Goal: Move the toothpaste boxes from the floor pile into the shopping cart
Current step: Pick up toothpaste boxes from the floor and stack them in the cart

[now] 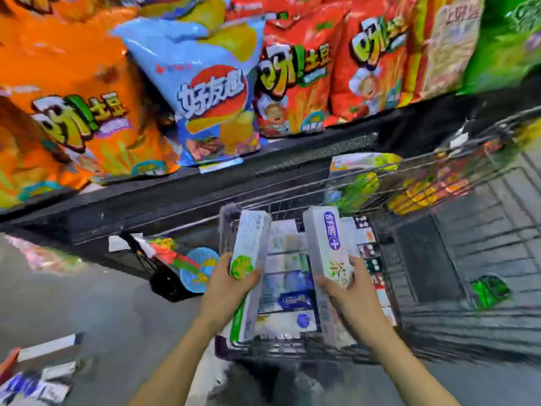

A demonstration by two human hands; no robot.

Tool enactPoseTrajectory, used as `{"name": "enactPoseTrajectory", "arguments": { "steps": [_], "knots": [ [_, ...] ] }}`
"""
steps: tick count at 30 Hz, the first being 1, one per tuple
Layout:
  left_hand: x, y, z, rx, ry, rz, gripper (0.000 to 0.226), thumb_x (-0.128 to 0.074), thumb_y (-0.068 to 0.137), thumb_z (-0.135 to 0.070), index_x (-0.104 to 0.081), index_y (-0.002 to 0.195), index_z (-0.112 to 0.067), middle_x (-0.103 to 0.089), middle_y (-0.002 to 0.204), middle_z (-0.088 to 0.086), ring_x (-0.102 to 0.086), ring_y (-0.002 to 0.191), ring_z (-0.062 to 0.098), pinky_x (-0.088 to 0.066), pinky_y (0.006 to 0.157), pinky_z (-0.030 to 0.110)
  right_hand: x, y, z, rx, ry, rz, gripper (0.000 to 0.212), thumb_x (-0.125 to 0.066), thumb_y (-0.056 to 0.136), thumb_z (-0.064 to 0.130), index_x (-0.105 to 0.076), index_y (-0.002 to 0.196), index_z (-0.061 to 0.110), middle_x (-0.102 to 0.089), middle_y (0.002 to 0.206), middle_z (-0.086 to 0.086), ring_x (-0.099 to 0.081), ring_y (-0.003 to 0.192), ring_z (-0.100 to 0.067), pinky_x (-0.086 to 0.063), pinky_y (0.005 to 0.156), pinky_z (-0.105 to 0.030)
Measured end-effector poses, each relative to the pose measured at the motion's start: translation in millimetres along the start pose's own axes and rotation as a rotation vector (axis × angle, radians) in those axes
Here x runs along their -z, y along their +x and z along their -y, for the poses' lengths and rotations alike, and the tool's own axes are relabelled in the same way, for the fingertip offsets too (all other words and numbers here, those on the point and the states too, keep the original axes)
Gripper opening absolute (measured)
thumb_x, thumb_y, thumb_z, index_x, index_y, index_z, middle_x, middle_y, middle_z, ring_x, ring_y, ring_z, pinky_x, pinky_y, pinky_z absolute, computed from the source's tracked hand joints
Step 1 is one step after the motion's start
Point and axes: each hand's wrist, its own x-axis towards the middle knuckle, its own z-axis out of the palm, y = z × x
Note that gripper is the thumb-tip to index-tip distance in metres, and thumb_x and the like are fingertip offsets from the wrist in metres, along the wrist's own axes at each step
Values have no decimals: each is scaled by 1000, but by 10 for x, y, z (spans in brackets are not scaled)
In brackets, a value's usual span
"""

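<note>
While each hand holds a toothpaste box over the shopping cart [389,218], the job looks to be at the point of release. The left hand [225,288] has its grip closed round the green-marked box [251,253], thumb across the face near the lower middle; the right hand [355,291] has its grip closed round the purple-marked box [328,247] in much the same way. Both boxes stand nearly upright just above the cart's near end, one at either side of the boxes already stacked flat [288,291] inside the cart. More boxes [41,373] lie on the floor [96,303], well to the left of the cart, so the pile is not yet cleared.

These cartons should be light and stiff along their length, though thin card will dent if squeezed hard across the broad faces. Their glossy print may be a little slippery. Holding near the middle, with thumb on one face and fingers on the opposite one, seems the best hold, and lowering each flat onto the stack would stop them tipping against the wire sides. Beyond the cart, a shelf [263,171] carries bags of crisps [210,92].
</note>
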Motion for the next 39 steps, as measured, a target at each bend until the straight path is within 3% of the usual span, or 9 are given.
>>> {"name": "enactPoseTrajectory", "arguments": {
  "steps": [4,7,11,17,21,24,27,33,39],
  "knots": [
    [-376,547,378,-121,226,120,19,-70,67,-41,-61,81,-31,-62,77,-5,-58,71,7,-43,60,26,110,437,-483,-42,-84,-35,45,-77,87,22,-49,121,30,-72,108,6,-69,93,-3,-52,78,-20],
    [-621,859,668,-146,404,249,46,-77,71,-34,-66,115,-29,-57,101,-3,-58,95,19,-39,72,25,193,772,-660,-1,-186,-30,49,-74,89,23,-42,126,27,-64,105,19,-59,85,19,-42,68,-2],
    [-896,1171,977,-274,627,431,85,-65,68,-55,-52,143,-17,-59,131,11,-51,123,28,-35,94,25,277,1155,-903,23,-267,-9,47,-71,90,11,-41,124,23,-63,99,15,-58,74,20,-40,62,-2],
    [-1216,1358,1453,-438,898,587,87,-77,78,-28,-36,154,-13,-48,142,16,-41,129,38,-31,107,37,251,1329,-1243,23,-361,6,50,-76,86,25,-42,122,29,-58,79,17,-57,68,12,-41,59,-8],
    [-1284,1472,1611,-570,1110,509,88,-77,73,-29,-42,150,-7,-53,132,19,-48,119,42,-41,103,45,232,1347,-1428,-28,-350,46,55,-79,82,34,-45,125,32,-72,98,6,-68,90,-12,-55,79,-36],
    [-1281,1533,1672,-705,1174,364,83,-86,62,-33,-58,135,-3,-62,118,18,-54,106,40,-49,88,46,229,1377,-1469,-37,-354,57,53,-80,81,33,-47,123,34,-72,98,9,-67,87,-6,-49,72,-27],
    [-1264,1520,1674,-781,1243,213,84,-85,62,-46,-60,135,-12,-61,116,12,-47,103,33,-36,82,42,246,1388,-1475,-44,-345,74,54,-81,81,32,-47,124,33,-72,100,10,-67,90,-5,-52,76,-29],
    [-1188,1491,1634,-672,1277,163,89,-79,75,-51,-45,149,-15,-52,143,10,-45,131,33,-25,107,46,237,1361,-1488,-38,-347,101,56,-79,81,36,-49,127,32,-73,100,12,-68,89,-4,-51,76,-29],
    [-928,1265,1292,-567,1272,174,81,-58,94,-48,-23,158,-11,-25,163,13,-13,154,29,-2,125,50,184,1374,-1515,105,-553,138,61,-81,77,35,-50,130,30,-58,112,6,-49,95,-3,-38,75,-16]
  ]
}}
